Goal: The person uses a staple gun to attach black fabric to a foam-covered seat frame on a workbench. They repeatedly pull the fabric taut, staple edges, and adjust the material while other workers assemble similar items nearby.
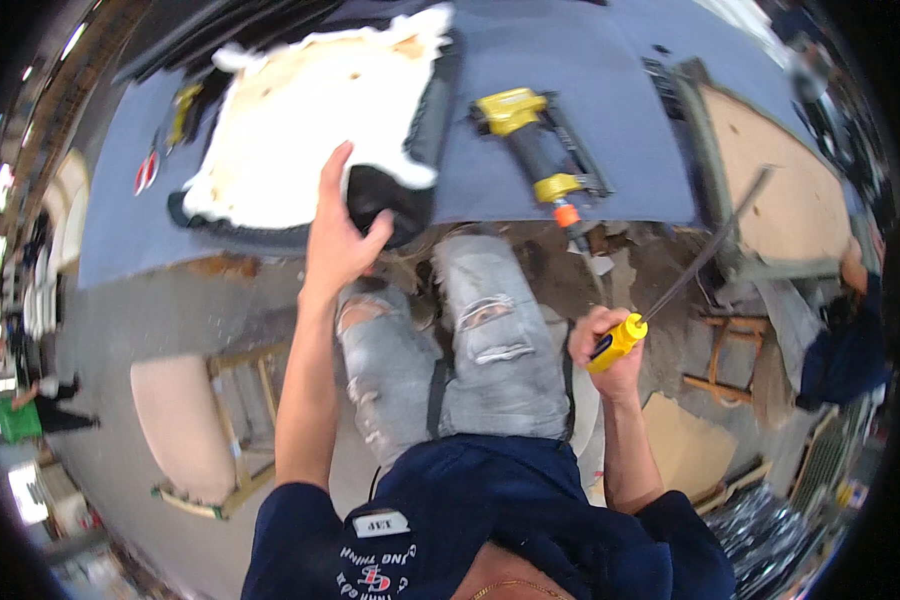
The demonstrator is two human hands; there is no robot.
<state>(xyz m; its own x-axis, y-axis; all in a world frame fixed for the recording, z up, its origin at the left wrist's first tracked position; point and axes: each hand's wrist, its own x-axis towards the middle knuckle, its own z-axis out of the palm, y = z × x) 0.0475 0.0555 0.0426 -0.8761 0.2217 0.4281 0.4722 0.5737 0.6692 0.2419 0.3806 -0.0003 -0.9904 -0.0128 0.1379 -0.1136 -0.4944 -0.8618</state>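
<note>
A cushioned panel (310, 130) with white padding and a black cover round its edges lies on the blue-topped table. My left hand (342, 235) is at its near right corner, fingers spread and thumb apart, beside a fold of black fabric (378, 195). Whether the fingertips touch the fabric I cannot tell. Off the table's near edge, my right hand (608, 352) is closed round the yellow handle of a screwdriver (625, 340). Its long dark shaft slants up and away to the right; the tip is blurred.
A yellow and black staple gun (530, 145) rests right of the panel, its hose hanging off the table. Red-handled scissors (146, 172) lie at the left. A framed board (770, 180) stands at the right, near another person's hand (853, 268). A padded frame (185, 425) sits on the floor.
</note>
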